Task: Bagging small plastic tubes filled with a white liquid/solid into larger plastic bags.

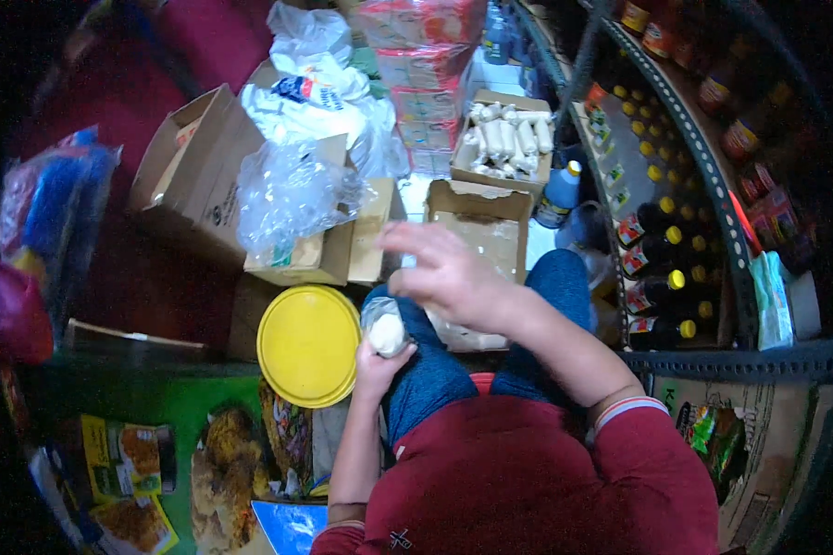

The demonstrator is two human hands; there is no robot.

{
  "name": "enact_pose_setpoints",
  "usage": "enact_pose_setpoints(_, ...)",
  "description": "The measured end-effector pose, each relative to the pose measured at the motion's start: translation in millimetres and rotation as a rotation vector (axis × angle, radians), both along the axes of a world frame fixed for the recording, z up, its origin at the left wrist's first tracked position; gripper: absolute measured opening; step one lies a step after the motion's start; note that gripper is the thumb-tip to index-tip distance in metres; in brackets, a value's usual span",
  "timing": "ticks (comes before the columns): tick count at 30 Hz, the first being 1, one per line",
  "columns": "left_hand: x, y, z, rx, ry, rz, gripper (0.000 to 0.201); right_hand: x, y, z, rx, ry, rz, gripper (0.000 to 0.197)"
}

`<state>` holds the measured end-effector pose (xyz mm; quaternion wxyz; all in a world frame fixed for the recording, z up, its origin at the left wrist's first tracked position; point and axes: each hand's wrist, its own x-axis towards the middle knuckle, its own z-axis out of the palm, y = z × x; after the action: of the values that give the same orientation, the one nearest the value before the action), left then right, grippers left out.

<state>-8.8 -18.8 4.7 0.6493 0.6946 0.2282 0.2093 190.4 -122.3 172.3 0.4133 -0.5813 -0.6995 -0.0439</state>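
While the left hand [376, 366] is gripping a white-filled bag [387, 334] beside the right edge of the yellow lid [308, 346], the right hand [442, 270] is hovering apart, seemingly empty, near the open carton's left edge; holding upright, unsqueezed, is looking wisest!

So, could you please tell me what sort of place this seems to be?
Probably a small shop or its storeroom: dark bottles with yellow caps fill a metal rack, a wrapped stack of packs stands ahead, and a cardboard box holds many white packets.
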Motion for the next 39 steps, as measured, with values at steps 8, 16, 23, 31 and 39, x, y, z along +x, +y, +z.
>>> enact_pose_setpoints(8, 6.0, -3.5, 7.0, -0.039, -0.076, 0.002, 0.053, -12.7, 1.7, -42.7, -0.366, 0.196, 0.092, 0.033)
enact_pose_setpoints(16, -11.3, 16.7, 33.9, -0.086, -0.203, -0.143, 0.057, -38.1, 25.4, -46.0, -0.010, 0.027, 0.246, 0.011)
enact_pose_setpoints(23, -18.7, 27.9, 69.3, 0.335, -0.028, 0.037, 0.037, -53.5, 38.9, -40.7, 0.146, -0.024, 0.241, 0.010)
enact_pose_setpoints(31, 0.1, 8.2, 83.1, 0.315, -0.126, 0.184, 0.034, -55.2, 7.5, -122.8, -0.233, 0.524, 0.218, 0.088)
enact_pose_setpoints(39, 14.1, -3.8, 85.6, 0.630, -0.086, 0.079, 0.025, -102.2, 6.9, -174.9, -0.293, 0.861, 0.111, 0.077)
